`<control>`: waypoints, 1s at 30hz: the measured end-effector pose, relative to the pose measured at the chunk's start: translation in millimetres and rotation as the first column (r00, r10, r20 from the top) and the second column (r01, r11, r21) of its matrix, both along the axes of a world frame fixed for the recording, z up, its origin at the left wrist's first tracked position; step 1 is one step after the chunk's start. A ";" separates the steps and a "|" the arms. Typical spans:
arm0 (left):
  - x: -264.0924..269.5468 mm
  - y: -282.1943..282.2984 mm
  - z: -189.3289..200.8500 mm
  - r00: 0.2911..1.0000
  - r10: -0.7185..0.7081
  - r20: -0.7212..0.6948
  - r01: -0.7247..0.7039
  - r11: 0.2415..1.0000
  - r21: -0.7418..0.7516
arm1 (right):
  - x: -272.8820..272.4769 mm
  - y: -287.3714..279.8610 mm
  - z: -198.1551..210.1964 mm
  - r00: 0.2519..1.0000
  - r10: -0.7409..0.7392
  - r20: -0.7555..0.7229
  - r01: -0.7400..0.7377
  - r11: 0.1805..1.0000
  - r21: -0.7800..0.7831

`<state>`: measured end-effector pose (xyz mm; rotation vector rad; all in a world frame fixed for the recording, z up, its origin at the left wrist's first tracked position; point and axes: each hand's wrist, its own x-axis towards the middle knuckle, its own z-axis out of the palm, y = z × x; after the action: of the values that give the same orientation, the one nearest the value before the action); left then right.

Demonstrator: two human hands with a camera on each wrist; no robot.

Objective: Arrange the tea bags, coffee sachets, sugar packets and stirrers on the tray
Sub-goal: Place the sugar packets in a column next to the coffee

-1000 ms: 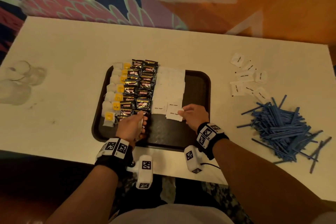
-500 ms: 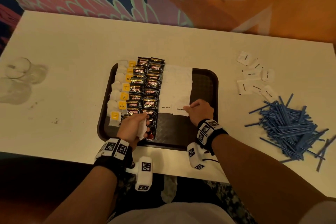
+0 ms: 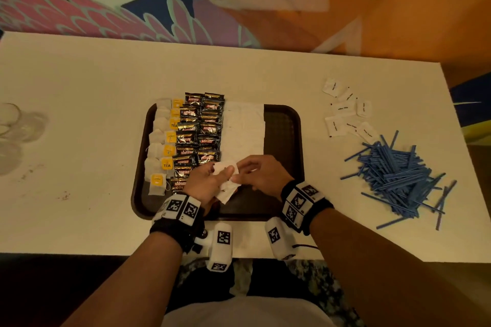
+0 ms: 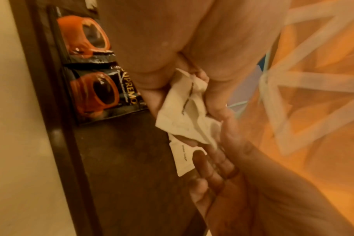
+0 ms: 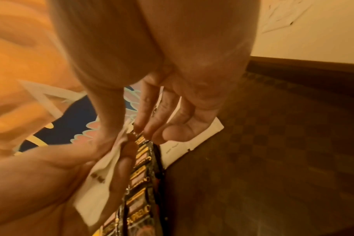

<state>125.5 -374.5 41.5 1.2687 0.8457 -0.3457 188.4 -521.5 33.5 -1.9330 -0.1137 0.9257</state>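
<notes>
A dark brown tray [image 3: 284, 125] holds a left column of tea bags [image 3: 156, 151], two columns of black coffee sachets [image 3: 202, 133] and a column of white sugar packets [image 3: 244, 127]. My left hand [image 3: 220, 178] is over the tray's near part and grips a small bunch of sugar packets [image 3: 225, 188], also seen in the left wrist view as crumpled white packets [image 4: 188, 111]. My right hand [image 3: 240, 174] meets it from the right, and its thumb and fingers pinch one packet of that bunch [image 5: 119, 143]. Blue stirrers [image 3: 398, 175] lie heaped on the table to the right.
Several loose sugar packets [image 3: 345, 114] lie on the white table [image 3: 79, 87] right of the tray, behind the stirrers. Clear glasses [image 3: 13, 130] stand at the far left edge. The tray's right strip and near part are bare. Patterned carpet lies beyond the table.
My right hand left the near end of the sugar column and moved left to the left hand. The left hand shifted right with its packets, off the coffee sachets.
</notes>
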 end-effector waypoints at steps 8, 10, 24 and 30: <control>4.7 -1.7 4.9 0.999 0.050 -0.002 -0.050 0.997 -0.059 | -2.9 1.8 6.9 0.949 -0.306 -0.081 0.312 0.947 0.079; 3.2 -0.5 5.9 0.998 -0.068 0.009 0.068 0.997 0.031 | -3.4 0.6 7.5 0.938 -0.343 -0.051 0.346 0.935 0.076; -0.3 -0.3 2.6 0.999 0.049 0.022 -0.051 0.994 0.097 | -19.2 3.8 -3.6 0.938 -0.342 -0.047 0.343 0.939 0.004; -11.1 13.5 -1.5 0.986 0.157 -0.049 -0.148 0.979 0.142 | -16.3 -4.0 -26.7 0.939 -0.340 0.055 0.344 0.920 -0.188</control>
<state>114.4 -361.0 40.1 1.3164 1.0262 -0.2060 172.1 -525.5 6.8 -2.0573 0.3071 0.7003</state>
